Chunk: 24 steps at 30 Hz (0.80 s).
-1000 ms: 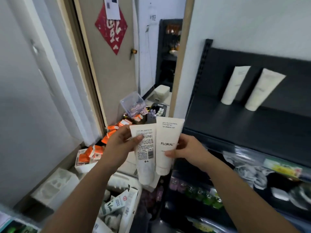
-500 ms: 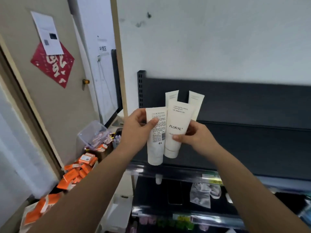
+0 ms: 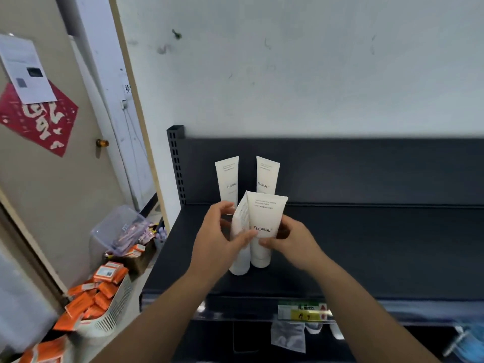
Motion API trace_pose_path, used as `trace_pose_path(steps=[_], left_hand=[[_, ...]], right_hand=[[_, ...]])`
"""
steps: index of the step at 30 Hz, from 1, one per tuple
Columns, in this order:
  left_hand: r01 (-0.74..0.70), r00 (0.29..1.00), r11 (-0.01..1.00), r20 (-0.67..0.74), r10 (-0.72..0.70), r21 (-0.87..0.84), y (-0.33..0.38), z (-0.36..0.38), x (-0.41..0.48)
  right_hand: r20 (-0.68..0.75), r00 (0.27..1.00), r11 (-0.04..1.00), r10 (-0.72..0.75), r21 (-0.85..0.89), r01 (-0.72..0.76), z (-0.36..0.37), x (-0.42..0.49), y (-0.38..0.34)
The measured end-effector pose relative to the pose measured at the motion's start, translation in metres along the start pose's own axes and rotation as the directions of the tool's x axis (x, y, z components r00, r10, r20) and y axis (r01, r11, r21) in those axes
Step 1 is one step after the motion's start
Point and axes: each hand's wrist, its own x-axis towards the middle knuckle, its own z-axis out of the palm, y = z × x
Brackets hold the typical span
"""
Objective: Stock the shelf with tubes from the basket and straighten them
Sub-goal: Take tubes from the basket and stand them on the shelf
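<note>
From the head camera, at frame centre, we hold two white tubes cap-down over the dark shelf (image 3: 366,252). Our right hand (image 3: 293,241) pinches the front tube (image 3: 264,226), which reads "FLORAL"; our left hand (image 3: 220,237) grips the turned tube (image 3: 239,231). Two more "FLORAL" tubes (image 3: 227,179) stand behind. At lower left, a white basket (image 3: 112,315) holds orange boxes (image 3: 104,289).

"FLORAL" printed on held front tube (image 3: 264,226) and both shelved tubes (image 3: 227,180) (image 3: 267,176) at 12 o'clock; price tag (image 3: 303,311) illegible.
</note>
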Motion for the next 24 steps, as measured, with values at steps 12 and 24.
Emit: trace_pose_path(steps=[12, 24], left_hand=[[0.147, 0.913, 0.979, 0.399, -0.08, -0.141, -0.029, -0.002, -0.002], [0.188, 0.971, 0.981, 0.162, -0.177, -0.055, -0.04, 0.015, 0.015]], right_hand=[[0.019, 1.0, 0.997, -0.008, -0.074, 0.01, -0.001, -0.001, 0.0], [-0.065, 0.998, 0.998, 0.0, -0.064, -0.004, 0.003, 0.021, 0.008]])
